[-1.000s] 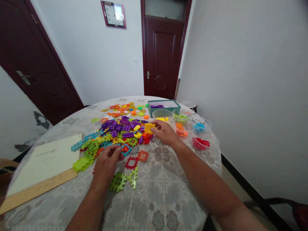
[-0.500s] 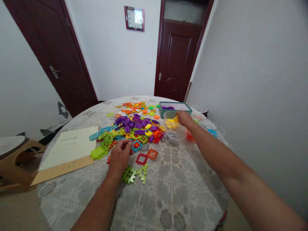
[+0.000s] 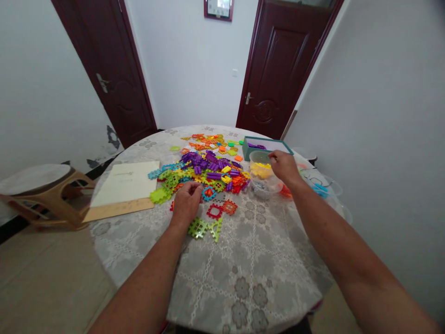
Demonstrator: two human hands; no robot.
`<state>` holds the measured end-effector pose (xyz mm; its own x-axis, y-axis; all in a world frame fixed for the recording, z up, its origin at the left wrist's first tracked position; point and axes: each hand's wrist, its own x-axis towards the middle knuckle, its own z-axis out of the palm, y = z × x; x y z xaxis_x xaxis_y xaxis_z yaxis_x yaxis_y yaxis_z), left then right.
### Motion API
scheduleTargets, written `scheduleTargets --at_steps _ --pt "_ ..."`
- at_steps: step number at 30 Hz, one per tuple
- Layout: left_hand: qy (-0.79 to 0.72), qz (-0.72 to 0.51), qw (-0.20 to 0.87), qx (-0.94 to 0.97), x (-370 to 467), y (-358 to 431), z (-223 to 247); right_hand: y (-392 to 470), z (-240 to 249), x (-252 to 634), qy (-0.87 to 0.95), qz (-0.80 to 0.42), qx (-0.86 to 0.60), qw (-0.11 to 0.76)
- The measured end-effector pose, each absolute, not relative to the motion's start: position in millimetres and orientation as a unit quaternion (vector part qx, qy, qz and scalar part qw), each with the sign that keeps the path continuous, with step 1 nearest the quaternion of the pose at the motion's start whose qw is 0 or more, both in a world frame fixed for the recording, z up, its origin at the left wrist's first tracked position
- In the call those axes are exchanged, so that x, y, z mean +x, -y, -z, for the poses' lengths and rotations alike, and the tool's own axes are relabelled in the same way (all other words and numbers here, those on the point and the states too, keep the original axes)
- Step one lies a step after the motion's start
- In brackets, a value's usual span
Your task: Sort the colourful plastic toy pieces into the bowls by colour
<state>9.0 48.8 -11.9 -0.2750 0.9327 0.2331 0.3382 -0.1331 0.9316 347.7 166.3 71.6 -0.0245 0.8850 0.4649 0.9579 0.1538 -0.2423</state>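
My left hand (image 3: 187,200) rests over the near side of the piece pile, thumb and fingers curled together. Its fingertips are beside a blue square toothed piece (image 3: 209,193) with an orange middle; anything in the fingers is hidden. My right hand (image 3: 284,166) is at the right rim of a clear tub (image 3: 259,157) of yellow pieces (image 3: 261,170), its fingers drawn together and no piece showing in them. Close to my left hand lie a red square frame (image 3: 214,212), an orange square (image 3: 230,207), a green square (image 3: 198,228) and a green triangle (image 3: 216,229).
Purple pieces (image 3: 203,162) top the mixed pile. A green box (image 3: 267,143) stands behind the tub, and a second clear tub (image 3: 262,189) with grey bits is in front. Paper on a board (image 3: 128,181) lies left; blue pieces (image 3: 320,190) sit far right.
The view has tipped down and turned left. My right hand had a yellow piece at its fingertips over the tub; none shows there now. My left hand stays by the blue square.
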Motion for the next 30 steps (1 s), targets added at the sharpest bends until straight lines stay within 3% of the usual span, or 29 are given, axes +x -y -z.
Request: scheduleTargets --at_steps 3,9,12,17,24,30 --pt "-0.591 -0.536 0.271 0.538 7 -50 14 -122 -63 320 0.748 -0.018 -0.573 0.333" --pt "-0.593 -0.427 0.232 0.642 2 -31 -8 -35 0 251 0.831 -0.182 -0.427 0.307" --pt "-0.582 -0.315 0.173 0.729 -12 -6 -18 -19 26 238 0.859 -0.194 -0.375 0.289" --pt "-0.591 -0.204 0.185 0.759 -31 36 -5 -11 34 237 0.892 -0.19 -0.328 0.244" --pt "-0.625 -0.184 0.188 0.735 -21 43 11 -1 26 229 0.904 -0.162 -0.362 0.157" --pt "-0.629 -0.22 0.219 0.713 -12 41 6 -9 25 237 0.892 -0.23 -0.343 0.185"
